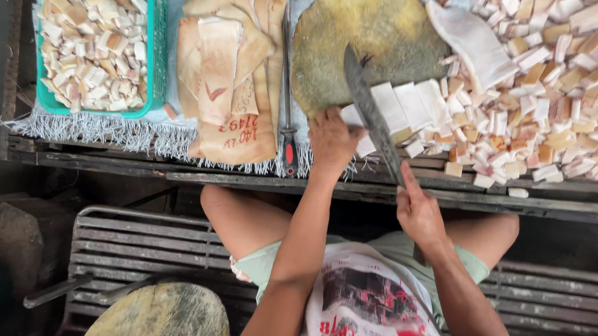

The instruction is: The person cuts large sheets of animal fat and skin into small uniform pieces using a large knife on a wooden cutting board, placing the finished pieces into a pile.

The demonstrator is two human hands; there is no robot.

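My left hand (pixel 332 139) presses on the near end of a pale strip of fatty meat (pixel 403 105), which is sliced into chunks and lies at the front edge of a round wooden chopping block (pixel 369 41). The handle of a long dark cleaver (pixel 370 113) is gripped in my right hand (pixel 417 210). Its blade slants across the strip just right of my left fingers. A large uncut white slab (pixel 476 44) lies at the block's right side.
A big heap of cut cubes (pixel 560 87) lies to the right. A stack of tan slabs (pixel 228 74) and a red-handled knife (pixel 287 105) lie left of the block. A green basket (pixel 157 49) of cubes stands far left. A slatted bench (pixel 142 248) is below.
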